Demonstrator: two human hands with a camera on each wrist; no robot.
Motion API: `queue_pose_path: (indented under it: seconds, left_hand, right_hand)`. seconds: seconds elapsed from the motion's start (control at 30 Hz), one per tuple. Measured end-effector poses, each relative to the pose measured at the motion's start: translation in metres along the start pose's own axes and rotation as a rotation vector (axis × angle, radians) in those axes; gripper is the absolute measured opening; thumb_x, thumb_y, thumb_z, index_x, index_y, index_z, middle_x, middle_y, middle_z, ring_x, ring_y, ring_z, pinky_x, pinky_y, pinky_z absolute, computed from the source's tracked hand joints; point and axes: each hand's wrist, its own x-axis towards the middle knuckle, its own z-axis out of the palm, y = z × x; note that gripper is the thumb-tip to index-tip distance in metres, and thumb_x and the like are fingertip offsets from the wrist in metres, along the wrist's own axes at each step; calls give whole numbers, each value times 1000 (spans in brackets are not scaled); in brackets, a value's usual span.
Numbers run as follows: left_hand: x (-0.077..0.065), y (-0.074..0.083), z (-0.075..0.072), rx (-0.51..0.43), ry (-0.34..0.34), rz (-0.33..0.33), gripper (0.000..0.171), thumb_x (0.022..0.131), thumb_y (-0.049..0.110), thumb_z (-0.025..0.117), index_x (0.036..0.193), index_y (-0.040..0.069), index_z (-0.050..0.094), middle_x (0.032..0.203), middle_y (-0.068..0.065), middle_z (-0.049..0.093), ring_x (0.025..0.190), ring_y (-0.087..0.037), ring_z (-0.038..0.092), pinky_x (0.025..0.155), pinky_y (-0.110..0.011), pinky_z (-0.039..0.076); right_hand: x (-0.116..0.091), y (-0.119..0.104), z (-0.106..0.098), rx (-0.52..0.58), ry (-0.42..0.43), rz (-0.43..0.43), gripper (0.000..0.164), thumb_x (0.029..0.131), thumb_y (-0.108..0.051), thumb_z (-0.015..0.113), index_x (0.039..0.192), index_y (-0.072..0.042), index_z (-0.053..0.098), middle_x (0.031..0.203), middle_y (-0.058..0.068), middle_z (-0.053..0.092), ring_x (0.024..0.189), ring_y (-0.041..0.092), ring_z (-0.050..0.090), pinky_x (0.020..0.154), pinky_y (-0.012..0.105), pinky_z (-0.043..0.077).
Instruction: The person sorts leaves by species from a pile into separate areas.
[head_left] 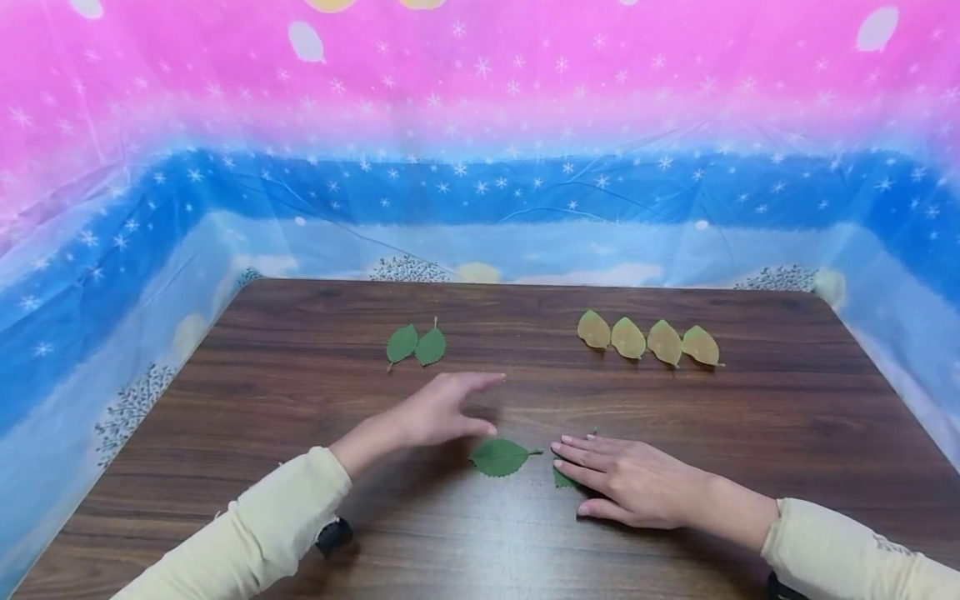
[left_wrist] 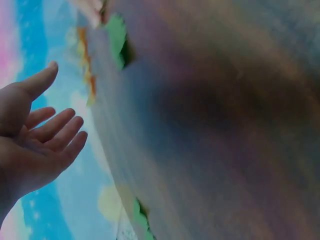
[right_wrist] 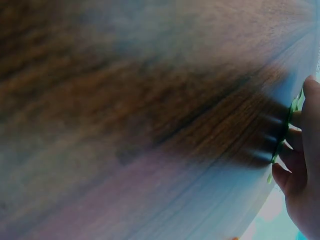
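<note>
My right hand lies over a green leaf with its fingers fairly straight, covering most of it. In the right wrist view, the fingers of that hand touch the table along the leaf's thin green edge. Just left of it, another green leaf rests flat with its stem pointing right. My left hand hovers above and left of that leaf, thumb and fingers spread, holding nothing. The left wrist view also shows this hand empty, apart from a green leaf.
Two green leaves lie side by side at the back, left of centre. Several yellow-brown leaves with green edges form a row at the back right. The dark wooden table has a pink and blue patterned cloth behind it.
</note>
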Motion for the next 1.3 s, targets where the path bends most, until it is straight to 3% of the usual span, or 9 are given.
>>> queue_pose_path:
  seconds: [0.17,0.23,0.37,0.47,0.67,0.83,1.1,1.3]
  left_hand:
    - [-4,4,20,94,-109,107,58,89,11,71,138,-6,46,134,-20,54,124,-31,50,103,-41,41]
    - [-7,5,27,187,-136,148,51,91,10,68,136,-6,50,134,-21,53,125,-33,48,104,-43,40]
    - [-13,6,38,415,-180,166,43,94,9,63,135,0,54,141,-22,46,131,-37,40,107,-46,36]
    - [-15,6,42,496,-175,164,42,93,7,63,134,2,56,142,-22,44,131,-37,40,106,-45,36]
    - [-12,10,43,404,-101,150,33,85,-2,70,116,3,62,121,-16,55,112,-30,51,96,-39,45]
    - [-8,11,41,325,-89,123,28,81,-5,73,105,5,62,98,-6,54,95,-24,52,83,-34,48]
    - [0,4,40,201,-84,157,20,80,-7,73,85,4,57,83,-4,56,77,-17,55,69,-25,49]
    - [6,-1,40,139,-88,124,19,80,-3,75,79,4,57,75,-1,56,71,-12,51,63,-24,46]
  right_hand:
    - [0,-1,-1,3,-5,7,56,102,-41,45,139,0,50,144,17,44,133,27,42,102,40,42]
    - [0,-1,-2,7,-11,10,55,102,-41,44,139,-1,50,145,17,44,133,27,42,102,40,42]
    - [-1,0,-3,20,-29,20,55,103,-42,42,140,-2,49,145,16,44,133,26,41,102,40,42]
    - [0,0,-4,25,-32,19,55,103,-42,42,140,-2,50,145,15,44,133,26,42,102,39,42]
    - [0,0,-2,17,-14,10,54,103,-41,44,139,-2,51,145,16,45,133,26,42,102,39,42]
    - [-1,0,0,-3,8,3,54,102,-41,45,138,-2,52,144,16,46,132,27,43,102,39,42]
    - [-1,0,1,-8,15,-1,53,102,-41,46,138,-2,52,143,16,46,132,26,44,101,39,43]
    - [-1,1,3,-15,22,-6,53,102,-40,46,138,-3,52,143,15,47,132,26,44,101,39,43]
